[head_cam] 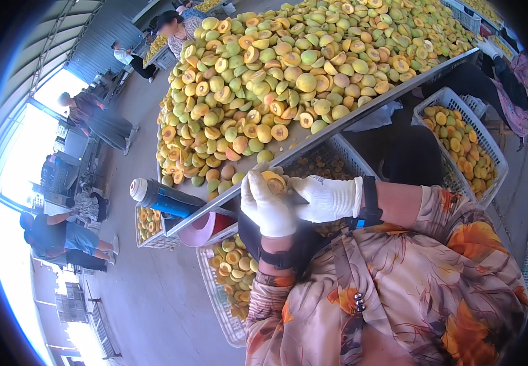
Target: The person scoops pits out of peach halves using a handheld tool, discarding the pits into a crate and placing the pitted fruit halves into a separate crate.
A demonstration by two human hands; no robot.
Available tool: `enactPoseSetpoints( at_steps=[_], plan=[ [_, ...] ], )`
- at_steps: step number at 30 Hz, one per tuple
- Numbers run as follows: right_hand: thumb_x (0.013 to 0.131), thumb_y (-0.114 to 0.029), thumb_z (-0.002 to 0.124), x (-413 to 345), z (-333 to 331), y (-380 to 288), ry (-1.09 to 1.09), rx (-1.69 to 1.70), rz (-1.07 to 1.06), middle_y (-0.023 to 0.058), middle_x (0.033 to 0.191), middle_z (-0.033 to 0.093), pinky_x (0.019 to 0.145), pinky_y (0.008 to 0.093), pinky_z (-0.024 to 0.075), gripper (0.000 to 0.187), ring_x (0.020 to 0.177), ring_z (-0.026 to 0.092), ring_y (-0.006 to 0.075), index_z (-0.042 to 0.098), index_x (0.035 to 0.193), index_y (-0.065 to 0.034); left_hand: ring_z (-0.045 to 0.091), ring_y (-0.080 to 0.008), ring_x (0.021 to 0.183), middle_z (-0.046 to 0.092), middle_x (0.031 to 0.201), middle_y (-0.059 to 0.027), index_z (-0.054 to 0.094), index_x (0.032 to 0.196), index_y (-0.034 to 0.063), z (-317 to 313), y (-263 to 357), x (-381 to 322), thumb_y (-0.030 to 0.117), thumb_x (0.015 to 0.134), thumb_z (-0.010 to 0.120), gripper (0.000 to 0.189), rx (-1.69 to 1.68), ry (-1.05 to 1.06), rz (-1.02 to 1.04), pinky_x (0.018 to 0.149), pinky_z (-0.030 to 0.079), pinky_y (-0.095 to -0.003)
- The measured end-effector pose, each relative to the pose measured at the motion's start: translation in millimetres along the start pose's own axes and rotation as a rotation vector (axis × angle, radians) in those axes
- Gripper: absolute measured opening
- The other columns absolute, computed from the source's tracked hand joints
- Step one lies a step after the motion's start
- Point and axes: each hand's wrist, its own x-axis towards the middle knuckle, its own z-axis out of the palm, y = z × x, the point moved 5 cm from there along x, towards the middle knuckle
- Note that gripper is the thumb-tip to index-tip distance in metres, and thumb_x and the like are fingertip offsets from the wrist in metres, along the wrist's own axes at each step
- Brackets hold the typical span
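My left hand, in a white knit glove, holds a halved yellow stone fruit with its cut face and brown centre turned up. My right hand, gloved in white as well, is close against the fruit, its fingers curled at the fruit's right edge. Blur and the fingers hide whether it grips a small tool. Both hands are over the near edge of a metal-rimmed table, which bears a big heap of halved yellow-green stone fruit. Below them, a plastic crate contains brown pits.
A blue flask leans at the table corner beside a pink basin. Fruit-filled crates stand at the left and right. A neighbouring worker's gloved hand is at the table's far right. Other people stand along the left.
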Motion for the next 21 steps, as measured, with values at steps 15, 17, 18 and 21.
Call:
enactPoseSetpoints(
  at_steps=[15,17,18,21],
  plan=[
    [0.084,-0.011,0.066,-6.1,3.2,5.1,0.040,0.144,0.033,0.0214,0.087,0.068,0.068,0.0438,0.0525,0.032,0.079,0.068,0.0398,0.054,0.110,0.0032,0.059,-0.0122,0.070,0.068,0.086,-0.0100,0.064,0.112,-0.0031,16.9,5.9,-2.1,0.035,0.102,0.053,0.041,0.055,-0.045,0.006,0.062,0.046,-0.0240],
    [0.084,-0.011,0.066,-4.5,-2.0,6.5,0.103,0.237,-0.074,0.0210,0.088,0.068,0.065,0.0442,0.0516,0.031,0.076,0.068,0.0387,0.055,0.109,0.0039,0.059,-0.0116,0.072,0.068,0.089,-0.0102,0.064,0.114,-0.0032,18.0,2.7,0.1,0.036,0.103,0.052,0.042,0.092,-0.034,0.076,0.064,0.047,-0.0239],
    [0.084,-0.011,0.066,-4.5,-3.0,12.1,0.075,0.176,-0.052,0.0210,0.088,0.069,0.067,0.0425,0.0525,0.031,0.077,0.069,0.0375,0.056,0.109,0.0042,0.059,-0.0116,0.072,0.068,0.089,-0.0102,0.064,0.114,-0.0032,20.1,1.0,-0.1,0.036,0.103,0.052,0.042,0.094,-0.040,0.073,0.064,0.047,-0.0239],
    [0.084,-0.012,0.066,-7.6,-5.4,18.4,0.004,0.159,0.035,0.0209,0.088,0.070,0.070,0.0400,0.0540,0.029,0.078,0.069,0.0365,0.059,0.107,0.0045,0.059,-0.0113,0.073,0.067,0.092,-0.0100,0.063,0.117,-0.0031,23.1,-3.0,-2.5,0.035,0.103,0.050,0.042,0.192,-0.038,0.110,0.065,0.047,-0.0240]
  ],
)
